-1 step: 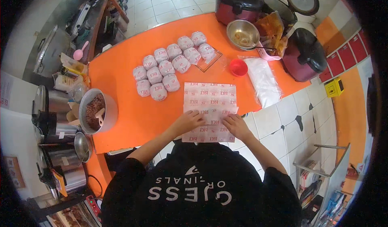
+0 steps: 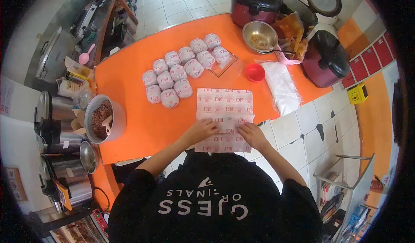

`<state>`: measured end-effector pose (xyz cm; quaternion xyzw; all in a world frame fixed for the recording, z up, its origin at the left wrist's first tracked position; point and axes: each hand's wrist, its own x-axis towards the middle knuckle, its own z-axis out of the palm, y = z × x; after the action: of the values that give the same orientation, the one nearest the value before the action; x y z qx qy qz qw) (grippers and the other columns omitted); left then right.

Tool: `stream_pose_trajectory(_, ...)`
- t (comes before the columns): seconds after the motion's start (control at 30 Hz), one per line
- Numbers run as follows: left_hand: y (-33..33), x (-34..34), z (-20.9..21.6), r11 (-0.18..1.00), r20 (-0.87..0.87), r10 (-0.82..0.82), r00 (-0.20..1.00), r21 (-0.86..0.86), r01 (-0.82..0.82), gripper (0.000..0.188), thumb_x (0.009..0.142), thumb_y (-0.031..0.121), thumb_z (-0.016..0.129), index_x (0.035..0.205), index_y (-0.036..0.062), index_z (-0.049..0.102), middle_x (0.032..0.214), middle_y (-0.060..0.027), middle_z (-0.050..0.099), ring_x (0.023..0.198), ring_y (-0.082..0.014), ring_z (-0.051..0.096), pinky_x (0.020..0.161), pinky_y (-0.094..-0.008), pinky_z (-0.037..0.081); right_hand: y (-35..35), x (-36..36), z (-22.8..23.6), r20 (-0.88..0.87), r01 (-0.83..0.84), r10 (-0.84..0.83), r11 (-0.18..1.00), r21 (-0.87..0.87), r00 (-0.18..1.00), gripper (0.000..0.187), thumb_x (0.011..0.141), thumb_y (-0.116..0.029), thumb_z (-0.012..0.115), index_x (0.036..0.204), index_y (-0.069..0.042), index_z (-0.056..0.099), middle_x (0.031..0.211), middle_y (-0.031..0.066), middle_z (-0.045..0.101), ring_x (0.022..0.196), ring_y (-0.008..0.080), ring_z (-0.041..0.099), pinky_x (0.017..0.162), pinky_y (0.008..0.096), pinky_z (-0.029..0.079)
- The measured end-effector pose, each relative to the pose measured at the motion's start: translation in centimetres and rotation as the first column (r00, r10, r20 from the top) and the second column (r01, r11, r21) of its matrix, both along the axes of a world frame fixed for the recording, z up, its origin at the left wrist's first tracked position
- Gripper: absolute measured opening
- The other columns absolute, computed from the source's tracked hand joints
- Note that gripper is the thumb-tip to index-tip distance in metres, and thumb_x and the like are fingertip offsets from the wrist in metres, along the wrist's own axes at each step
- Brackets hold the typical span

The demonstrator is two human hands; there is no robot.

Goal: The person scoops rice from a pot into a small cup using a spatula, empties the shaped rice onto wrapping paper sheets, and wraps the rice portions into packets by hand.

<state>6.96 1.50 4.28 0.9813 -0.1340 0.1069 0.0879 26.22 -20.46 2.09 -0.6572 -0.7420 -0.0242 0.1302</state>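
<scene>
White wrapping paper (image 2: 225,100) with red print lies at the table's near edge, its lower part hanging toward my body. My left hand (image 2: 205,129) grips the paper by its left side, fingers curled inward. On the opposite side my right hand (image 2: 253,135) pinches it, with thumb and fingertips partly hidden. Between the hands the paper makes a crosswise fold or overlapping edge. Farther off to the left, several round parcels (image 2: 178,72) wrapped in the same printed paper sit close together in rows.
On the orange table (image 2: 142,128), a pot (image 2: 119,119) of brown grains with a scoop stands left. At right are a red cup (image 2: 255,72), clear plastic bags (image 2: 282,86), a metal bowl (image 2: 271,35) and a rice cooker (image 2: 326,59). Steel pots (image 2: 73,169) line the left side.
</scene>
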Motion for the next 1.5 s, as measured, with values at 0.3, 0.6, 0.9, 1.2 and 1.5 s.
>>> stream_pose_trajectory(0.3, -0.3, -0.8, -3.2, 0.982, -0.056, 0.052, 0.997, -0.179, -0.061, 0.021, 0.081, 0.012, 0.056, 0.1, 0.0034, 0.055, 0.105, -0.0118, 0.056, 0.102, -0.0288, 0.057, 0.086, -0.0371, 0.049, 0.3, 1.2, -1.3, -0.222, -0.04, 0.045, 0.999, 0.027, 0.974, 0.021, 0.078, -0.008, 0.062, 0.099, -0.004, 0.062, 0.108, 0.0095, 0.062, 0.103, 0.0254, 0.059, 0.088, 0.0361, 0.048)
stream_pose_trajectory(0.6, 2.2, 3.5, -4.1, 0.595, -0.391, 0.343, 0.854, -0.613, -0.52, 0.032, 0.078, 0.005, 0.064, 0.108, 0.0028, 0.052, 0.107, -0.0171, 0.052, 0.097, -0.0325, 0.058, 0.083, -0.0391, 0.049, 4.1, 3.5, -0.6, -0.535, 0.163, -0.313, 0.937, -0.309, 0.784, 0.025, 0.082, -0.012, 0.061, 0.107, -0.011, 0.062, 0.105, 0.013, 0.066, 0.088, 0.0343, 0.064, 0.076, 0.0402, 0.051)
stream_pose_trajectory(0.9, 2.7, 8.2, -3.2, 0.878, -0.394, 0.401, 0.827, -0.091, -0.47, 0.029, 0.082, 0.025, 0.056, 0.105, 0.007, 0.056, 0.103, -0.0161, 0.055, 0.094, -0.0363, 0.059, 0.077, -0.045, 0.051, 8.5, 2.2, 1.7, -0.212, 0.383, -0.532, 0.785, -0.487, 0.82, 0.019, 0.071, -0.013, 0.072, 0.082, -0.003, 0.06, 0.09, 0.017, 0.064, 0.083, 0.0327, 0.064, 0.067, 0.0428, 0.051)
stream_pose_trajectory(1.2, 2.3, 8.8, -0.5, 0.887, -0.687, 0.327, 0.649, -0.015, -0.462, 0.029, 0.068, 0.016, 0.069, 0.095, 0.0078, 0.062, 0.094, -0.0152, 0.065, 0.092, -0.0347, 0.062, 0.077, -0.0475, 0.05, 5.7, -1.4, 0.4, -0.049, 0.433, -0.482, 0.824, -0.367, 0.875, 0.013, 0.08, -0.01, 0.054, 0.089, -0.004, 0.061, 0.092, 0.0129, 0.054, 0.09, 0.0284, 0.061, 0.069, 0.0403, 0.053)
stream_pose_trajectory(1.5, 4.7, 6.5, -3.4, 0.656, -0.36, 0.016, 0.933, -0.7, -0.281, 0.034, 0.072, 0.009, 0.066, 0.105, 0.0054, 0.062, 0.105, -0.0151, 0.061, 0.1, -0.0262, 0.058, 0.087, -0.0358, 0.045, 3.6, -4.5, -2.8, -0.501, 0.536, -0.473, 0.844, -0.023, 0.725, 0.048, 0.093, -0.028, 0.052, 0.119, 0.012, 0.045, 0.109, 0.0233, 0.048, 0.097, 0.0336, 0.053, 0.081, 0.0366, 0.049)
